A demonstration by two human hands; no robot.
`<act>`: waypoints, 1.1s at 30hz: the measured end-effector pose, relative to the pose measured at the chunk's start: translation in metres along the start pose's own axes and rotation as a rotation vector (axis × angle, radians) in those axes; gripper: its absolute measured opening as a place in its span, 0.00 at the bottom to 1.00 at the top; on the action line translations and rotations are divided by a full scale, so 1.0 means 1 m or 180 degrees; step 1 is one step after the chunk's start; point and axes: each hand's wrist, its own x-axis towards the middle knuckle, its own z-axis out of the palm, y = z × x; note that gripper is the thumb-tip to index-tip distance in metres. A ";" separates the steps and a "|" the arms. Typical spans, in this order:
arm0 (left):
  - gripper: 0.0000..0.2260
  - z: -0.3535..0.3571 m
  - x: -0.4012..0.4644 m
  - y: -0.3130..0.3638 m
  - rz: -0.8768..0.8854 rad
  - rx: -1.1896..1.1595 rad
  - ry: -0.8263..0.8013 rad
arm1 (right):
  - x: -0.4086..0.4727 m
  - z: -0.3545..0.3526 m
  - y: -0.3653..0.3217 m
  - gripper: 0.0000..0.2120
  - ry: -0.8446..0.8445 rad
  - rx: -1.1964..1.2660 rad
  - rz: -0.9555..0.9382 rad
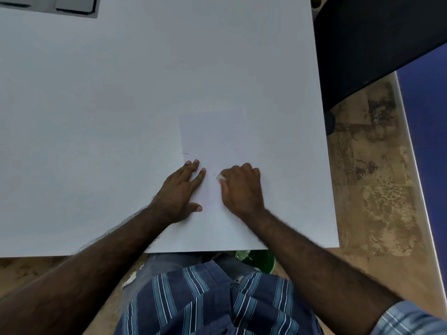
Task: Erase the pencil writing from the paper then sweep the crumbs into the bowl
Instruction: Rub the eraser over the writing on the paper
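Note:
A white sheet of paper [217, 136] lies on the white table [108, 105] near its front edge. My left hand [182, 189] lies flat with straight fingers on the paper's left side, pressing it down. My right hand [242, 187] is curled around a small white eraser [220, 177], whose tip shows at the fingers and touches the paper. A tiny dark speck sits on the paper just left of the eraser. A green bowl [261, 258] is partly visible below the table's front edge, near my lap.
A grey device [72, 6] sits at the table's far left corner. A dark chair [377, 44] stands right of the table, above a mottled floor [367, 177]. The table's right edge runs close to my right hand.

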 end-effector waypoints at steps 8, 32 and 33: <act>0.48 -0.001 -0.001 0.000 -0.0012 0.0023 -0.0053 | -0.036 0.001 -0.037 0.07 -0.0342 0.0196 -0.0617; 0.48 0.000 0.000 -0.003 0.0030 0.0051 -0.0101 | -0.015 0.006 -0.027 0.06 0.0007 0.0002 0.0008; 0.48 0.000 -0.001 -0.003 0.0045 0.0045 -0.0091 | -0.029 0.006 -0.037 0.07 -0.0096 0.0002 -0.0211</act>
